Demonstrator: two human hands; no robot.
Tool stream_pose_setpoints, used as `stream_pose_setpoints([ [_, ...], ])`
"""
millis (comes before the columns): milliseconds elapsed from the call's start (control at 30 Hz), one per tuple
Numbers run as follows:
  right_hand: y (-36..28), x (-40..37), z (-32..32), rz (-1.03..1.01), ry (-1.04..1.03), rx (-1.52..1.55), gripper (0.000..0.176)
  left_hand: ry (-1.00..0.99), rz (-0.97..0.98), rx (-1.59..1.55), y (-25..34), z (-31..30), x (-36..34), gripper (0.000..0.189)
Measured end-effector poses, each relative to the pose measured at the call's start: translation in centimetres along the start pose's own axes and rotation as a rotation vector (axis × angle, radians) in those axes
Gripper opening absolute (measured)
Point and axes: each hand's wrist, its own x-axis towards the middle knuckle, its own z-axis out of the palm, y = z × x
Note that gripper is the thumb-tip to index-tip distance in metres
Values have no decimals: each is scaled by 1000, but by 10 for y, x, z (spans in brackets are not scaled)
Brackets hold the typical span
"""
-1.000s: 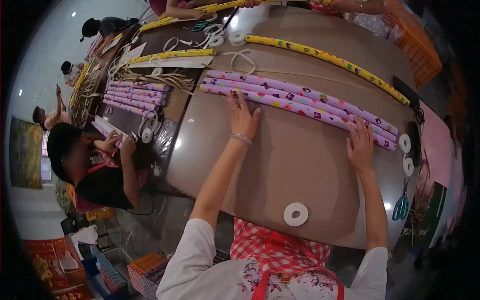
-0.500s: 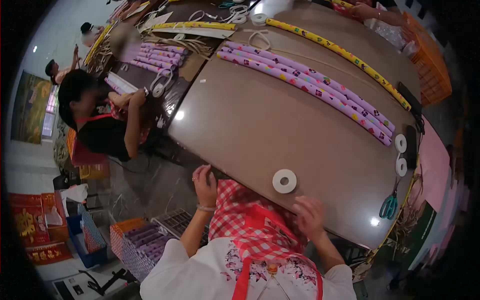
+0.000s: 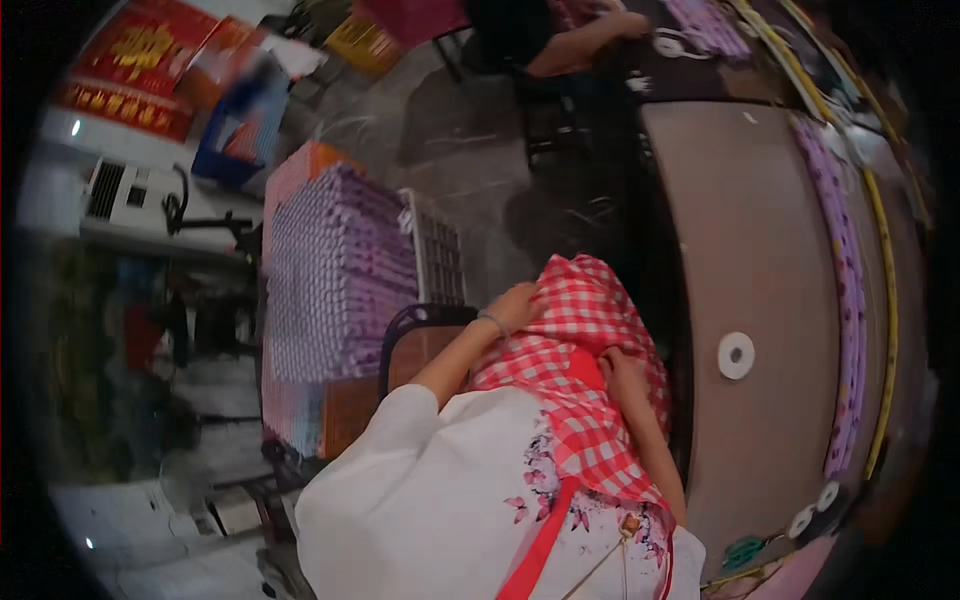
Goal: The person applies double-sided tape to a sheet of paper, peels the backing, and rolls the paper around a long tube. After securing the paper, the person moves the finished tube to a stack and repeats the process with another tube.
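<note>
My left hand (image 3: 514,307) is at the left edge of the red-and-white checked apron (image 3: 590,300), over my lap. Its fingers are closed together at the cloth. Lower and to the right, my right hand (image 3: 626,378) rests against the apron beside its plain red patch (image 3: 586,368), with the fingers loosely bent and slightly apart. Nothing shows inside it. On the brown table (image 3: 760,250) to my right lies a white tape roll (image 3: 736,356), apart from both hands.
Purple patterned tubes (image 3: 840,300) and a yellow tube (image 3: 888,300) lie along the table. Teal scissors (image 3: 742,551) and small white rolls (image 3: 803,520) are near its end. At my left stand a chair (image 3: 400,325) and a tall stack of purple tubes (image 3: 340,270). A co-worker's arm (image 3: 590,45) shows beyond.
My view has swung left and down, so the table now sits at the right. Both hands have moved from beside the table edge onto the apron. The tape roll stays on the table.
</note>
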Motion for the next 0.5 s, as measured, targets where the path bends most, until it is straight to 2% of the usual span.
stream_pose_setpoints([
  [67, -1, 13, 1, -33, -42, -35, 20, 272, -130, 31, -26, -5, -38, 46],
  [100, -2, 15, -3, -26, -62, -53, 19, 296, -251, 20, -37, -7, -52, 45],
  [167, -7, 23, -3, -59, -94, -48, 22, 200, -502, -16, -70, -23, -80, 43],
  [200, -4, 27, -1, -64, -100, -63, 20, 377, -570, -9, -60, -30, -99, 40],
  [233, 0, 31, -3, -105, -116, -60, 19, 385, -594, -24, -55, -42, -112, 40],
  [300, -28, 36, -21, -103, -159, -132, 17, 581, -453, -199, -55, -78, -136, 33],
  [333, -32, 40, -22, -105, -171, -135, 17, 577, -491, -374, -52, -101, -147, 31],
  [400, -33, 48, -22, -202, -118, -74, 18, 621, -552, -197, -68, -147, -164, 29],
  [433, -37, 52, -23, -166, -145, -91, 21, 658, -650, -332, -103, -157, -168, 23],
  [500, -55, 60, -31, -102, -194, -56, 21, 887, -653, -80, -191, -165, -180, 21],
])
